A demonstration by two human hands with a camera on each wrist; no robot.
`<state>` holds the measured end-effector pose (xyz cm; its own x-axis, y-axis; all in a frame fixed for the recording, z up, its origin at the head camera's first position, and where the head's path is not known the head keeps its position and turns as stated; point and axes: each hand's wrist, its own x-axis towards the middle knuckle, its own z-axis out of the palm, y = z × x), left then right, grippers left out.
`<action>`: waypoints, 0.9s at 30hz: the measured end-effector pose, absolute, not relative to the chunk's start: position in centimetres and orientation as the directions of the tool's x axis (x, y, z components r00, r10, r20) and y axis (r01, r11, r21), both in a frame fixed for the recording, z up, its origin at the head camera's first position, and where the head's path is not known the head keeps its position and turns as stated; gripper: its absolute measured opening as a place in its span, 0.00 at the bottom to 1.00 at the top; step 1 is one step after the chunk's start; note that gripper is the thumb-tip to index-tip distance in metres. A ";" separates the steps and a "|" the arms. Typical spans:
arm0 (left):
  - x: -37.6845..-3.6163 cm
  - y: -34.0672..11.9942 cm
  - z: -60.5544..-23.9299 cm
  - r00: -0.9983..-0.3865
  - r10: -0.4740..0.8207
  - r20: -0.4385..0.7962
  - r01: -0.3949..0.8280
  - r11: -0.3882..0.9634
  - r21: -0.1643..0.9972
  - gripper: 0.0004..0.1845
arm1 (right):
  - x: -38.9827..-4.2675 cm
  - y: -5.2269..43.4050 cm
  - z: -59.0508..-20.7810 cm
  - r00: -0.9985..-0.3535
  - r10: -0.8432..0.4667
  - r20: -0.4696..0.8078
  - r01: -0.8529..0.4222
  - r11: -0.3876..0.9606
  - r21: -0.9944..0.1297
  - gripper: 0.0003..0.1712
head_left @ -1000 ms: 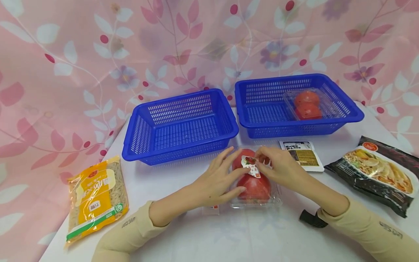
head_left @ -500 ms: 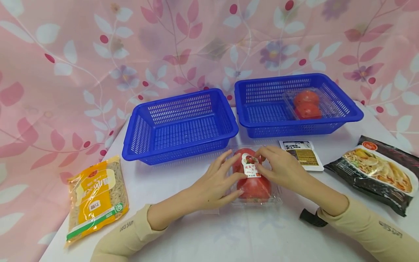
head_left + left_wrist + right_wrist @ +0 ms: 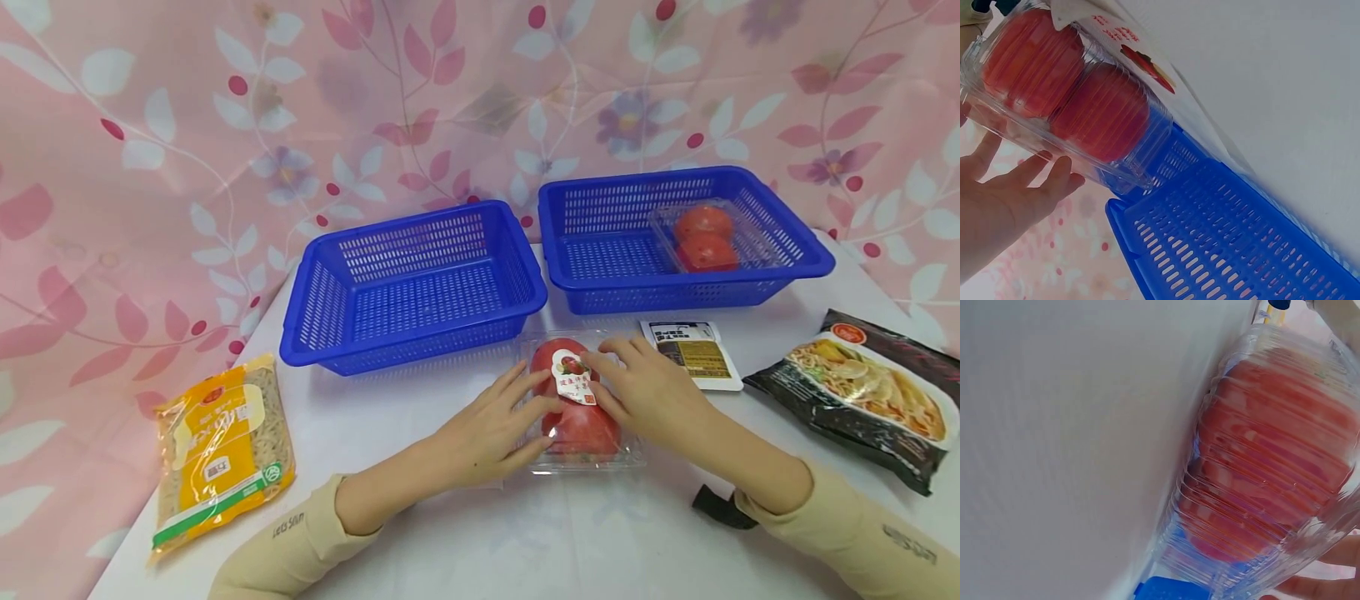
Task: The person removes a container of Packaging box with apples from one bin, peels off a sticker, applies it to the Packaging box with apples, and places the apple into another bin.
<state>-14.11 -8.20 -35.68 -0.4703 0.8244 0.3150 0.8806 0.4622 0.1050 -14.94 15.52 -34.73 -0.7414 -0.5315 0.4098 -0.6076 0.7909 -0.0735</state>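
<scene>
In the head view a clear plastic clamshell box [image 3: 630,460] with two tomatoes [image 3: 581,431] lies on the white table between both hands. A white label [image 3: 577,387] with a red vegetable picture is on its lid. My left hand [image 3: 483,437] lies over the box's left side, fingers spread, fingertips at the label's left edge. From the other side my right hand [image 3: 656,387] touches the label with its fingertips. The left wrist view shows the tomatoes [image 3: 1100,115] through the ribbed plastic, fingers [image 3: 1054,178] beside the box. Tomatoes [image 3: 1272,447] also fill the right wrist view.
Behind the box stand a blue basket [image 3: 300,329] at left and another blue basket [image 3: 675,283], which holds a second tomato box [image 3: 705,237]. A yellow noodle bag [image 3: 221,454] is at left. A flat packet [image 3: 693,354] and a black noodle bag [image 3: 855,400] lie at right.
The label has gone from askew and held at its right edge to lying flatter on the lid. My right fingers have loosened and spread; the left hand has barely moved.
</scene>
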 end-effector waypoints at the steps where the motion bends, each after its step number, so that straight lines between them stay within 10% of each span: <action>1: -14.1 -8.2 -35.7 -0.463 0.826 0.320 0.884 0.456 0.102 0.19 | -14.8 15.5 -34.7 -0.744 -0.533 0.403 -0.604 0.795 -0.065 0.19; 18: -13.3 -8.2 -35.6 -0.661 0.748 0.065 0.725 0.613 0.313 0.30 | -13.1 15.4 -34.6 -0.845 -0.481 0.233 -0.531 0.805 -0.264 0.26; 27: -13.2 -8.3 -35.3 -0.649 0.758 0.071 0.712 0.572 0.408 0.26 | -12.8 15.6 -34.6 -0.795 -0.531 0.294 -0.606 0.723 -0.332 0.22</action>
